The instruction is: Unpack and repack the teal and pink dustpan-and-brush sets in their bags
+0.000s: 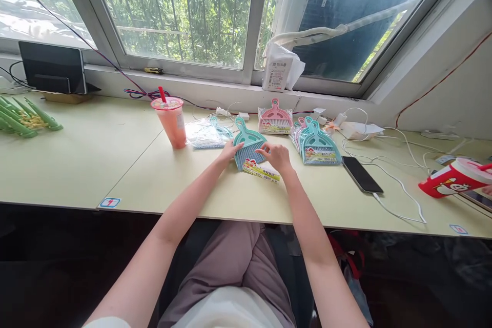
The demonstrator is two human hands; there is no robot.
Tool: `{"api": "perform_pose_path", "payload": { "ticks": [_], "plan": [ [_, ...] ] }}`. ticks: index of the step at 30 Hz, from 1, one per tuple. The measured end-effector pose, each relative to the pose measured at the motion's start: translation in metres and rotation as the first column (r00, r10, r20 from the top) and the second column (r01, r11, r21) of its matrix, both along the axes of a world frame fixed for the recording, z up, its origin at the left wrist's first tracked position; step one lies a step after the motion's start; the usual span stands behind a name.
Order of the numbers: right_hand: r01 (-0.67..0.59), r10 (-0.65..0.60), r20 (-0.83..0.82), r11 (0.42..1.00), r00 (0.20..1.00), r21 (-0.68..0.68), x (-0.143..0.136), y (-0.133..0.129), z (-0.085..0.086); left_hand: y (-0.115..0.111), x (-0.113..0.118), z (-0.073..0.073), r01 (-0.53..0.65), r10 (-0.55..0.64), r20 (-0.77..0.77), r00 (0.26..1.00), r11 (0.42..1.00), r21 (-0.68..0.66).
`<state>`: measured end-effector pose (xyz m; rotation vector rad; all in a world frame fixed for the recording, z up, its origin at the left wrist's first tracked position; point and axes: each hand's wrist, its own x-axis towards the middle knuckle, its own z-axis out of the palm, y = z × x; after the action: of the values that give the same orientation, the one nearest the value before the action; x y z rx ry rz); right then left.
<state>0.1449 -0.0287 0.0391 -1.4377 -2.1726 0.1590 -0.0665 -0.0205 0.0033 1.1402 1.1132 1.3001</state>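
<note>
Dustpan (249, 138) (teal, w/ brush (244, 155)) is in L hand (228, 151).

No words or numbers are clear enough to read. The yellow-green label (262, 171) at the near end of the middle dustpan set (248, 138) has small, blurry dark print. Labels like it are on the pink set (275, 113) farther back and the green set (317, 138) on the right. The white pack (277, 69) at the far window has tiny print. Two blue-edged stickers, left (110, 202) and right (458, 229), have red marks on the near table edge.
</note>
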Motion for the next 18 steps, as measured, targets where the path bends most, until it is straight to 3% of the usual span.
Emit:
{"api": "perform_pose_path", "payload": {
  "ticks": [2,5,8,10,16,18],
  "plan": [
    [-0.011,0.014,0.028,0.993,1.000,-0.114,0.006,0.001,0.004,0.002,-0.002,-0.001,-0.027,0.027,-0.007,1.000,1.000,0.003],
    [-0.080,0.126,0.117,0.937,0.985,-0.340,0.012,0.003,0.003,0.004,-0.006,-0.003,-0.087,0.087,-0.013,0.996,0.996,0.001],
    [-0.129,0.215,0.169,0.901,0.962,-0.414,0.013,0.006,-0.003,0.006,-0.009,-0.004,-0.127,0.127,-0.021,0.992,0.992,-0.014],
    [-0.201,0.274,0.107,0.874,0.956,-0.443,0.014,0.008,-0.006,0.007,-0.010,-0.005,-0.133,0.132,-0.028,0.991,0.991,-0.019],
    [-0.460,0.373,-0.269,0.716,0.888,-0.525,0.019,0.006,0.000,0.010,-0.010,-0.004,-0.137,0.136,-0.059,0.989,0.990,-0.023],
    [-0.518,0.389,-0.352,0.724,0.852,-0.455,0.018,0.005,0.003,0.009,-0.009,-0.003,-0.117,0.115,-0.069,0.991,0.993,-0.020]
  ]
}}
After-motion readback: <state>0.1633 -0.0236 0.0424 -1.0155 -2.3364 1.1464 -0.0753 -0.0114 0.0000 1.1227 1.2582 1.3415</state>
